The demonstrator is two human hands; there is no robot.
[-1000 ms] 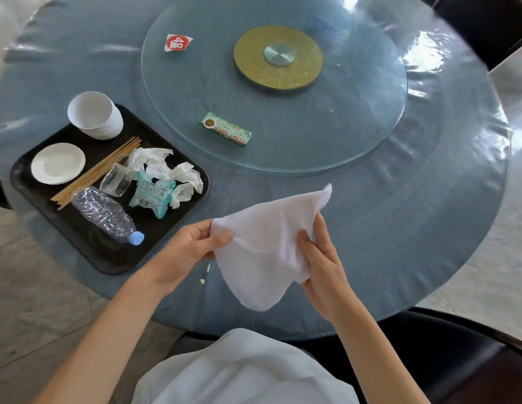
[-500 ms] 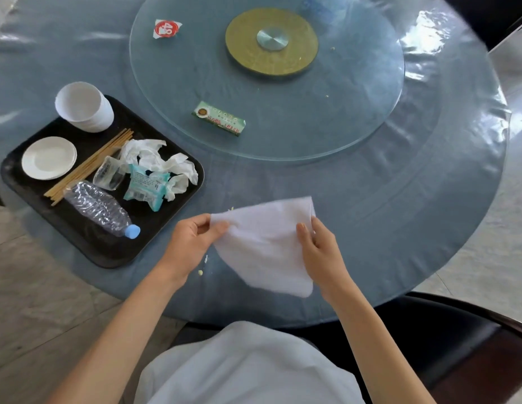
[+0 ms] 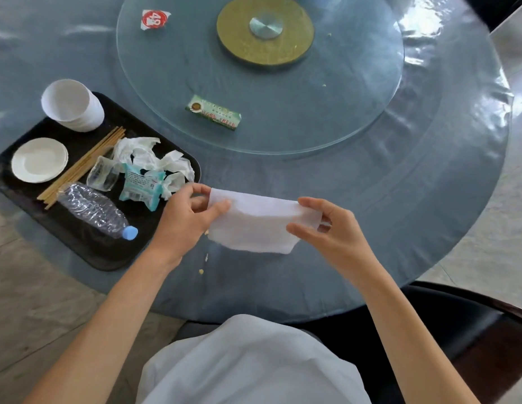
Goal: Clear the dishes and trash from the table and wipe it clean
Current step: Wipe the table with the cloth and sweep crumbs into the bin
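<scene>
I hold a white cloth (image 3: pixel 254 223) folded into a flat band just above the near edge of the round blue table (image 3: pixel 429 176). My left hand (image 3: pixel 187 220) pinches its left end and my right hand (image 3: pixel 327 228) pinches its right end. A black tray (image 3: pixel 79 237) at the left carries stacked white bowls (image 3: pixel 71 104), a small white plate (image 3: pixel 39 159), chopsticks (image 3: pixel 82 167), a clear cup (image 3: pixel 103 173), crumpled tissues (image 3: pixel 155 158), a teal wrapper (image 3: pixel 141 186) and a crushed water bottle (image 3: pixel 93 209). A green packet (image 3: pixel 213 112) and a red-and-white wrapper (image 3: pixel 155 19) lie on the glass turntable (image 3: pixel 356 91).
Small crumbs (image 3: pixel 201 271) lie on the table below the cloth, and a few more dot the turntable near its gold hub (image 3: pixel 265 30). A dark chair (image 3: pixel 472 322) stands at the lower right. Grey stone floor surrounds the table.
The cloth went from hanging open to being folded into a narrow band. Both hands moved apart and slightly forward, stretching it between them.
</scene>
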